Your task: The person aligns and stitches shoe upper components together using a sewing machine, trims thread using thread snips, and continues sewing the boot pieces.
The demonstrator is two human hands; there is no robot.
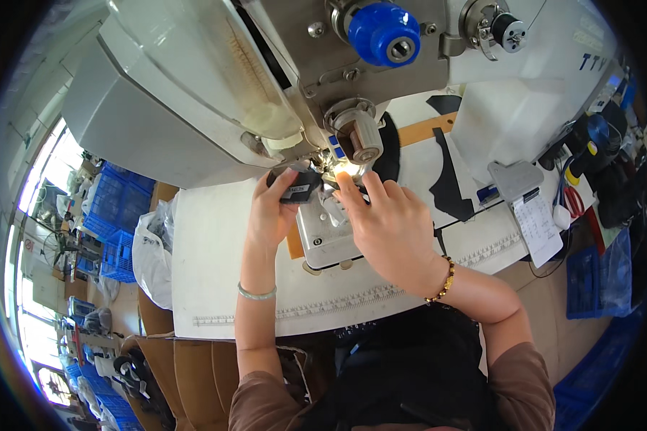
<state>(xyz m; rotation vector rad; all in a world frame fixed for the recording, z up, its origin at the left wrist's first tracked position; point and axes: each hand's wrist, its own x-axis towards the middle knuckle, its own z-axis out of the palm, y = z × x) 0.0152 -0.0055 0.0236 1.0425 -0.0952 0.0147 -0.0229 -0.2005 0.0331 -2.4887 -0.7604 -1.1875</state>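
Note:
My left hand (269,208) grips a small dark piece (301,184) with a white label on it, thumb on top, just left of the needle area. The piece looks like dark fabric or leather; its exact kind I cannot tell. My right hand (395,226) is closed, knuckles up, its index fingertip close to the lit needle area of the sewing machine (366,39). Whatever those fingers pinch, if anything, is hidden beneath them. Below the needle, the machine's metal bed (323,241) shows between my wrists.
Black cut pieces (449,179) lie on the white table (208,251) to the right. A ruler strip (359,297) runs along its front edge. At right are a clipboard with paper (535,223) and red-handled scissors (574,201). Blue crates (118,201) and a white bag (153,248) stand at left.

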